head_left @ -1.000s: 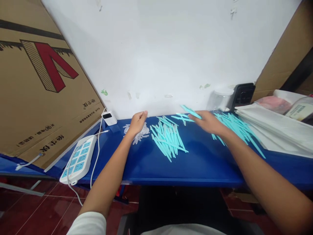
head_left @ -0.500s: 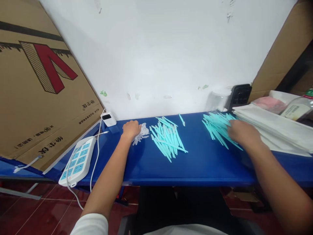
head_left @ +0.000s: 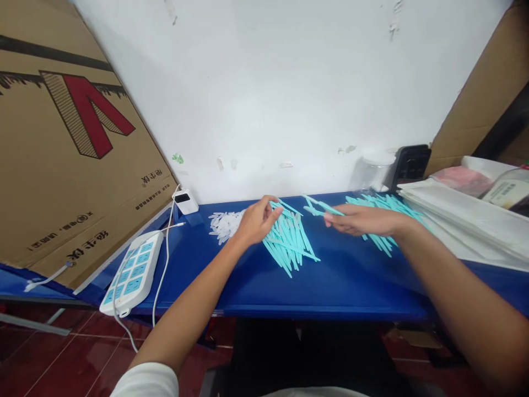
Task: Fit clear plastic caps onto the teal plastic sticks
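Note:
My left hand hovers over the left edge of the middle pile of turquoise plastic sticks, fingers curled in a pinch; what they hold is too small to make out. My right hand grips a turquoise stick that points left, just right of that pile. A second heap of turquoise sticks lies behind my right wrist. A small pile of clear white pieces sits left of my left hand on the blue table.
A white power strip with its cable lies at the table's left end, a white charger behind it. A big cardboard box leans at left. White sheets, a clear jar and a black device stand at right.
My left hand moved right from the white pieces to the middle stick pile. My right hand came back left from the right heap, now with a turquoise stick in its fingers.

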`<state>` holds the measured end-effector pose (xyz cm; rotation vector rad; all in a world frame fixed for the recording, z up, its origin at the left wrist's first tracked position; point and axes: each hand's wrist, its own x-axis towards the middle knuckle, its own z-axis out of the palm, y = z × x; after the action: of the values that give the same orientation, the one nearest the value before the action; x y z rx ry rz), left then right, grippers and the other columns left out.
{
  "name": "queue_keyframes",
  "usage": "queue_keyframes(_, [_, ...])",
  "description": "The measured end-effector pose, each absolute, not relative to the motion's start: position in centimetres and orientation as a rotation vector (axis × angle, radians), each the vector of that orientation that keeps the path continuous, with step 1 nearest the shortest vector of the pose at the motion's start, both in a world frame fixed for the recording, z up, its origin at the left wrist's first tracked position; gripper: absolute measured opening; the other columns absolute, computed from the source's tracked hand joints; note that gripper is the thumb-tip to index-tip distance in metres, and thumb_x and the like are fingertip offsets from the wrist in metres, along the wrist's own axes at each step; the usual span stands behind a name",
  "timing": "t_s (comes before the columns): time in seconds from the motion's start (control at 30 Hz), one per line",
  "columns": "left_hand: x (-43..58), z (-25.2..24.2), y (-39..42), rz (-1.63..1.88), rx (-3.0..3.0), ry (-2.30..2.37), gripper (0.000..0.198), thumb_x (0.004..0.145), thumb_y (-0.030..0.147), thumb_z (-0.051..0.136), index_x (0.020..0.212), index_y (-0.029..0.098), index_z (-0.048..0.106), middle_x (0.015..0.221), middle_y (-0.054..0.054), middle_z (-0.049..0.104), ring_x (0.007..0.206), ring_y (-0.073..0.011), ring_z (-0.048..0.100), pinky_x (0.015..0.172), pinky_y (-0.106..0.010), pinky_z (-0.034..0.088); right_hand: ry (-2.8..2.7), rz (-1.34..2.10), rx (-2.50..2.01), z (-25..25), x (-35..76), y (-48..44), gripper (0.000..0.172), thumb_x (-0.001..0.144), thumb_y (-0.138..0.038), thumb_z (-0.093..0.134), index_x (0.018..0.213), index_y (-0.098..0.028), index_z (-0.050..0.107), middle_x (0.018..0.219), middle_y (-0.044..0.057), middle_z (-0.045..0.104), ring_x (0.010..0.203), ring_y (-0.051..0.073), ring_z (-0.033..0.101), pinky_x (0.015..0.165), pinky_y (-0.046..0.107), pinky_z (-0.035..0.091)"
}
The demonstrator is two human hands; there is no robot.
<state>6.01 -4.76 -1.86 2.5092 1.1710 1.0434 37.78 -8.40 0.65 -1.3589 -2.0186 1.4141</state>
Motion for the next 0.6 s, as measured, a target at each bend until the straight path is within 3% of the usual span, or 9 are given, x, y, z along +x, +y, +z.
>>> queue_keyframes(0.13, [7.9, -2.7, -6.0, 1.005, 2.449, 0.954, 0.042, 0.105, 0.053, 0.042, 0.104, 0.017, 0.064, 0.074, 0.0, 0.059, 0.065, -0.0136, 0.052, 0.064, -0.026, 0.037, -2.072, 1.723, -1.123, 0.1, 34.4, -6.6, 0.052, 0.093, -0.069, 0.057, 0.09, -0.018, 0.058, 0.067, -0.006, 0.033, 0.056, 0.008, 0.024, 0.048, 0.023, 0.021])
queue_keyframes(0.27, [8.3, -3.8, -5.7, 0.884, 2.336, 0.883, 0.052, 0.105, 0.054, 0.04, 0.078, 0.015, 0.063, 0.065, 0.0, 0.056, 0.058, -0.0117, 0.046, 0.059, -0.026, 0.034, -2.115, 1.733, -0.991, -1.4, 33.1, -6.2, 0.054, 0.094, -0.068, 0.056, 0.095, -0.014, 0.065, 0.066, -0.005, 0.036, 0.055, 0.008, 0.025, 0.047, 0.022, 0.022])
queue_keyframes(0.4, [8.6, -4.5, -5.4, 0.84, 2.275, 0.844, 0.054, 0.102, 0.057, 0.044, 0.075, 0.014, 0.062, 0.063, 0.001, 0.053, 0.057, -0.0108, 0.043, 0.056, -0.026, 0.031, -2.178, 1.663, -0.953, -2.0, 33.0, -6.9, 0.066, 0.096, -0.074, 0.042, 0.108, -0.014, 0.068, 0.068, -0.003, 0.046, 0.052, 0.008, 0.03, 0.047, 0.024, 0.027])
queue_keyframes(0.6, [8.9, -4.5, -5.8, 0.748, 2.13, 0.772, 0.058, 0.1, 0.064, 0.042, 0.079, 0.014, 0.062, 0.064, 0.001, 0.053, 0.055, -0.0104, 0.046, 0.054, -0.024, 0.036, -2.209, 1.526, -0.969, -2.3, 32.2, -7.3, 0.076, 0.095, -0.08, 0.034, 0.096, -0.013, 0.07, 0.059, 0.0, 0.053, 0.049, 0.01, 0.038, 0.048, 0.025, 0.034])
